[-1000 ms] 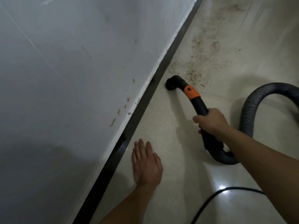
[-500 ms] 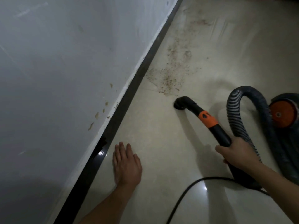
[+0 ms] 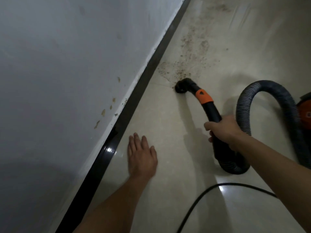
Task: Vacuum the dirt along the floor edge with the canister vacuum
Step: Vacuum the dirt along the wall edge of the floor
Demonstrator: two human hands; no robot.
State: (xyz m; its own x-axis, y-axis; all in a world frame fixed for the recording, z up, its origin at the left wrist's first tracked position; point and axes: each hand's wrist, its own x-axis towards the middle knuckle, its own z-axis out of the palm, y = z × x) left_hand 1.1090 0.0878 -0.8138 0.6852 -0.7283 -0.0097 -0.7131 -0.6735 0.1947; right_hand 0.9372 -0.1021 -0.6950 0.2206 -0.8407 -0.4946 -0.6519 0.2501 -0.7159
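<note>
My right hand (image 3: pixel 223 130) grips the black vacuum wand (image 3: pixel 212 113), which has an orange collar (image 3: pixel 204 96). The wand's black nozzle (image 3: pixel 182 85) sits on the beige tile floor at the near edge of a patch of brown dirt (image 3: pixel 190 61) that runs along the black baseboard (image 3: pixel 151 64). My left hand (image 3: pixel 142 157) lies flat on the floor with straight fingers, close to the baseboard. The grey ribbed hose (image 3: pixel 262 93) loops from the wand's rear end to the canister (image 3: pixel 305 111), whose orange part shows at the right edge.
A grey-white wall (image 3: pixel 67 64) with a few brown stains fills the left side. A black power cord (image 3: pixel 210 192) curves across the floor in front of me, passing under my right forearm. Beige floor tiles (image 3: pixel 260 39) stretch away on the right.
The nozzle went from the baseboard out onto the floor and now touches the near edge of the dirt patch. My left hand stays flat on the floor.
</note>
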